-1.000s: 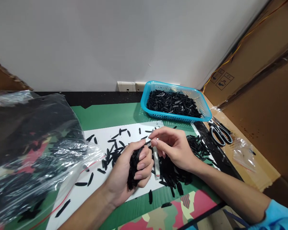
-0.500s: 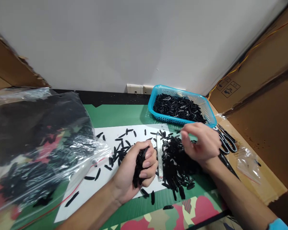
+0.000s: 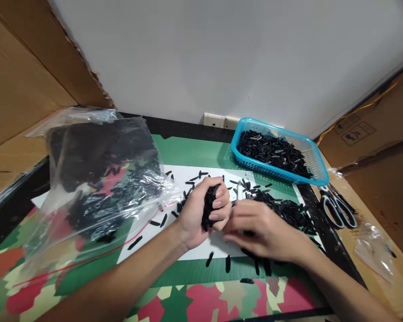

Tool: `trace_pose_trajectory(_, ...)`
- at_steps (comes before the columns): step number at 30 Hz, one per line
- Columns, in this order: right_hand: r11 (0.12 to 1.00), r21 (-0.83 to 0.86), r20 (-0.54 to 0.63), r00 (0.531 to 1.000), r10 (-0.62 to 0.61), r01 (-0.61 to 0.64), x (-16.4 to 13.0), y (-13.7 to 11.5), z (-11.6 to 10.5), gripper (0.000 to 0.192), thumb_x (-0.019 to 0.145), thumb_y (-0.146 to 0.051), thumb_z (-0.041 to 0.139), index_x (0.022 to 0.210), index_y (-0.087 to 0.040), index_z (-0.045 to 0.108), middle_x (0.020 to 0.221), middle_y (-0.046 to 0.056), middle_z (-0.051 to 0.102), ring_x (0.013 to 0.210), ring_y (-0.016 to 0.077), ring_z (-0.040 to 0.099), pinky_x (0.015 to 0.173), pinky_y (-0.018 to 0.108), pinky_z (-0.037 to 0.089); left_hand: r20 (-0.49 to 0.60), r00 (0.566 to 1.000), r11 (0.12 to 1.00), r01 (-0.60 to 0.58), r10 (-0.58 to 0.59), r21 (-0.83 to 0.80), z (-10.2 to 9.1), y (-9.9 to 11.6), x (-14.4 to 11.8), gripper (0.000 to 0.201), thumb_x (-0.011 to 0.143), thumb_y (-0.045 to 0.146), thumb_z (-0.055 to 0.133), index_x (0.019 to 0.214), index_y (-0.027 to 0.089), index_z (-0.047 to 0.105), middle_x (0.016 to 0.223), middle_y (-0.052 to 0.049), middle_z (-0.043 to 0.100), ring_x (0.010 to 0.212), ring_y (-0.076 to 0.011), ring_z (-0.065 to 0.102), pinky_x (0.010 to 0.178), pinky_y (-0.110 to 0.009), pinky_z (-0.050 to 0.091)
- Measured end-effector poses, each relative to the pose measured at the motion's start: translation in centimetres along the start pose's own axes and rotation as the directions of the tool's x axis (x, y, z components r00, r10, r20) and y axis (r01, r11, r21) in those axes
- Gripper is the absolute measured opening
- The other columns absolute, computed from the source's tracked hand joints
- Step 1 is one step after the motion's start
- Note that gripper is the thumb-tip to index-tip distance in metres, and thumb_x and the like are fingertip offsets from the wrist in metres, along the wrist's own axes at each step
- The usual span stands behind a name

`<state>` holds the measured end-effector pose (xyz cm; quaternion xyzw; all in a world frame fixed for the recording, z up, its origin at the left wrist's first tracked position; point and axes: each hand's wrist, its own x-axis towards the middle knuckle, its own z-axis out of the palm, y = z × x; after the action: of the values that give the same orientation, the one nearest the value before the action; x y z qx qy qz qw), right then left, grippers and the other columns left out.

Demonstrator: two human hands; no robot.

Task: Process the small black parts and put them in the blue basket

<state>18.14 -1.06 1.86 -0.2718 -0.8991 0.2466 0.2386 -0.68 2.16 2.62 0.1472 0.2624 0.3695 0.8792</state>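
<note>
My left hand (image 3: 201, 212) is wrapped round a bunch of small black strips (image 3: 209, 208), above a white sheet of paper (image 3: 204, 251). Right beside its fingertips is my right hand (image 3: 260, 230), palm down with the fingers bent inward. Whatever those fingers hold, if anything, is hidden. Behind the right hand lies a loose pile of black strips (image 3: 290, 212), spilling off the sheet's right side. A whitish stick (image 3: 239, 190) shows partly between the hands. More single strips are scattered over the paper and the green mat.
A blue plastic basket (image 3: 278, 172) full of black strips stands at the back right. At left lies a clear zip bag (image 3: 144, 147) with black strips inside. Scissors (image 3: 337, 210) and a small plastic bag (image 3: 374, 252) are on the right. Cardboard (image 3: 27, 49) and a wall (image 3: 195, 53) enclose the table.
My right hand has moved left from above the pile to beside my left hand. My left hand still grips the black strips. The view has shifted left.
</note>
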Motion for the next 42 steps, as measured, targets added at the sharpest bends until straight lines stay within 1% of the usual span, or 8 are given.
trace_pose_trajectory(4, 0.988, 0.152, 0.129, 0.990, -0.050, 0.030, 0.6, -0.9, 1.8, 0.015, 0.105, -0.029, 0.063, 0.110, -0.019, 0.074, 0.103, 0.005, 0.076, 0.100, 0.0170, 0.070, 0.100, 0.035, 0.052, 0.015, 1.000, 1.000, -0.018, 0.018, -0.005, 0.0, 0.4, -0.1, 0.038, 0.094, 0.031, 0.058, 0.059, 0.018, 0.049, 0.051, 0.007, 0.038, 0.039, -0.0060, 0.022, 0.029, -0.015, 0.025)
trace_pose_trajectory(11, 0.995, 0.060, 0.169, 0.982, -0.088, 0.079, 0.4, -0.5, 2.5, 0.018, 0.108, -0.025, 0.057, 0.111, -0.020, 0.074, 0.097, 0.005, 0.073, 0.095, 0.0191, 0.065, 0.089, 0.036, 0.052, -0.006, 0.998, 0.997, -0.066, 0.066, 0.050, 0.0, 0.2, 0.0, 0.040, 0.094, 0.033, 0.059, 0.058, 0.018, 0.048, 0.050, 0.007, 0.038, 0.038, -0.0059, 0.025, 0.030, -0.015, 0.024)
trace_pose_trajectory(16, 0.967, 0.253, -0.073, 0.997, 0.039, -0.019, 0.1, -1.0, 1.2, 0.013, 0.105, -0.019, 0.059, 0.105, -0.017, 0.072, 0.095, 0.008, 0.073, 0.086, 0.0175, 0.067, 0.079, 0.031, 0.056, -0.064, 0.982, 0.974, -0.165, 0.176, 0.153, 0.0, 0.2, 0.0, 0.038, 0.091, 0.036, 0.064, 0.060, 0.019, 0.048, 0.051, 0.007, 0.038, 0.039, -0.0063, 0.028, 0.033, -0.016, 0.024)
trace_pose_trajectory(19, 0.902, 0.415, -0.304, 0.916, 0.262, -0.120, -0.4, -0.9, 0.2, 0.007, 0.100, -0.016, 0.068, 0.102, -0.019, 0.073, 0.092, 0.006, 0.076, 0.082, 0.0172, 0.071, 0.075, 0.030, 0.058, -0.062, 0.974, 0.955, -0.202, 0.220, 0.216, -0.1, 0.5, 0.0, 0.039, 0.091, 0.038, 0.065, 0.062, 0.019, 0.047, 0.052, 0.007, 0.038, 0.039, -0.0061, 0.029, 0.034, -0.017, 0.024)
trace_pose_trajectory(21, 0.817, 0.556, -0.362, 0.839, 0.406, -0.155, -0.6, -0.6, -0.2, 0.003, 0.096, -0.017, 0.072, 0.095, -0.020, 0.073, 0.086, 0.005, 0.077, 0.074, 0.0164, 0.072, 0.068, 0.028, 0.059, -0.041, 0.975, 0.941, -0.201, 0.220, 0.274, -0.2, 0.5, 0.1, 0.041, 0.092, 0.040, 0.066, 0.062, 0.019, 0.048, 0.051, 0.007, 0.039, 0.039, -0.0061, 0.030, 0.035, -0.017, 0.025)
trace_pose_trajectory(24, 0.651, 0.742, -0.307, 0.782, 0.542, -0.160, -0.5, 0.0, -0.5, 0.009, 0.093, -0.023, 0.078, 0.088, -0.018, 0.072, 0.074, 0.003, 0.076, 0.061, 0.0149, 0.071, 0.060, 0.026, 0.058, -0.009, 0.989, 0.930, -0.137, 0.149, 0.342, -0.4, 0.2, 0.2, 0.043, 0.094, 0.042, 0.065, 0.062, 0.018, 0.049, 0.050, 0.006, 0.040, 0.038, -0.0057, 0.032, 0.035, -0.016, 0.024)
trace_pose_trajectory(30, 0.423, 0.887, -0.153, 0.751, 0.642, -0.182, 0.2, 0.8, -0.4, 0.025, 0.082, -0.033, 0.089, 0.081, -0.016, 0.071, 0.068, 0.003, 0.075, 0.053, 0.0143, 0.071, 0.054, 0.024, 0.060, 0.057, 0.998, 0.888, -0.025, -0.002, 0.459, -0.8, -0.9, 0.4, 0.048, 0.093, 0.048, 0.067, 0.061, 0.017, 0.050, 0.050, 0.004, 0.043, 0.037, -0.0054, 0.036, 0.035, -0.016, 0.028)
trace_pose_trajectory(42, 0.388, 0.911, -0.163, 0.745, 0.647, -0.138, 0.4, 0.9, 0.0, 0.022, 0.086, -0.035, 0.086, 0.088, -0.017, 0.074, 0.069, 0.001, 0.076, 0.056, 0.0144, 0.073, 0.059, 0.026, 0.065, -0.015, 0.998, 0.913, 0.059, -0.058, 0.403, -0.9, -1.3, 0.4, 0.049, 0.091, 0.047, 0.068, 0.058, 0.017, 0.047, 0.049, 0.005, 0.040, 0.038, -0.0049, 0.032, 0.035, -0.015, 0.026)
